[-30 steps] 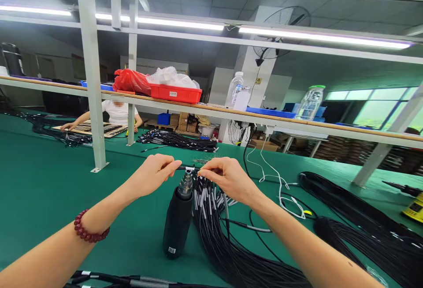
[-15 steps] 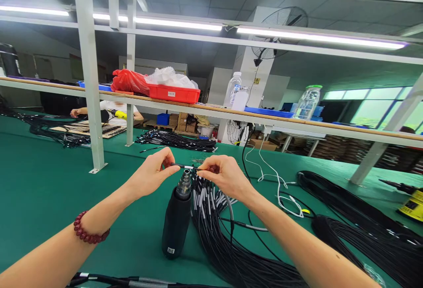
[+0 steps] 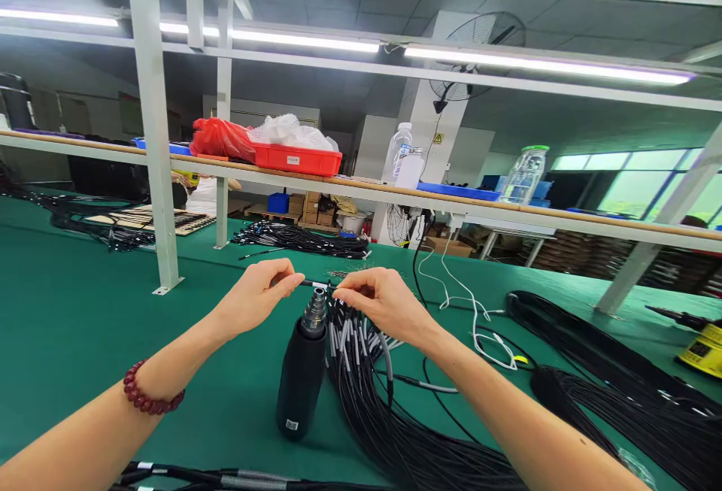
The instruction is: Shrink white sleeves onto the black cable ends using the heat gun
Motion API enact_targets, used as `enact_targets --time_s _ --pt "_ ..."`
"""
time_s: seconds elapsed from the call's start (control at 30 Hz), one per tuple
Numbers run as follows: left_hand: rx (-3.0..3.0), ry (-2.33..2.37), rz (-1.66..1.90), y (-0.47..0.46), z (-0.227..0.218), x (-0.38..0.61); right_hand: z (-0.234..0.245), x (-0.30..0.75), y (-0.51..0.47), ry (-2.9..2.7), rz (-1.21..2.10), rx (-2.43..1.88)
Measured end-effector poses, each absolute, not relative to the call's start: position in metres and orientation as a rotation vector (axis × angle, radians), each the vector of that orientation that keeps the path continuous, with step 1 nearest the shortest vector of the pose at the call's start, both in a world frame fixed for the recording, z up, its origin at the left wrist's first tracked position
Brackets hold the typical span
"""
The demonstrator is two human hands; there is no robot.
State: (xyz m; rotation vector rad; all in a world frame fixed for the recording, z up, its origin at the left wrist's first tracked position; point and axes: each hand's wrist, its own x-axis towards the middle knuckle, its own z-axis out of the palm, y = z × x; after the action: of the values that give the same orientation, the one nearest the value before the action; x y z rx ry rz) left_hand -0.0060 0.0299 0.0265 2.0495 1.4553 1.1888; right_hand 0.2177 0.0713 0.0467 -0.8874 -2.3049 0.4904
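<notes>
Cable (image 3: 310, 283), black, white-banded: left hand (image 3: 260, 293) and right hand (image 3: 386, 301) are pinching it at separate points. Heat gun (image 3: 301, 380), black, is standing upright just below.

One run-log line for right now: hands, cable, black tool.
Left hand: pinching cable | right hand: pinching cable | cable: white-banded between hands | black tool: upright, nozzle below cable in view

The cable (image 3: 319, 285) spanned the gap between the left hand (image 3: 260, 294) and right hand (image 3: 379, 299), and an upright heat gun (image 3: 300, 386) blocked the way down just below it. A cable bundle (image 3: 361, 401) crowded the space under the right hand. Left of the left hand, open worktop (image 3: 101, 310) gave wide passage, bounded farther off by a metal post (image 3: 153, 137). A shelf (image 3: 366, 187) crossed beyond and above both.
</notes>
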Motion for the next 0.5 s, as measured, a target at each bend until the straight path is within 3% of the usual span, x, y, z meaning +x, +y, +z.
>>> enact_targets --time_s 0.33,0.5 --pt "2.004 1.478 1.255 0.027 0.029 -0.001 0.044 0.218 0.077 -2.206 0.556 -0.89" --pt "1.906 1.514 1.312 0.02 0.001 -0.009 0.031 0.233 0.099 -2.087 0.495 -1.113"
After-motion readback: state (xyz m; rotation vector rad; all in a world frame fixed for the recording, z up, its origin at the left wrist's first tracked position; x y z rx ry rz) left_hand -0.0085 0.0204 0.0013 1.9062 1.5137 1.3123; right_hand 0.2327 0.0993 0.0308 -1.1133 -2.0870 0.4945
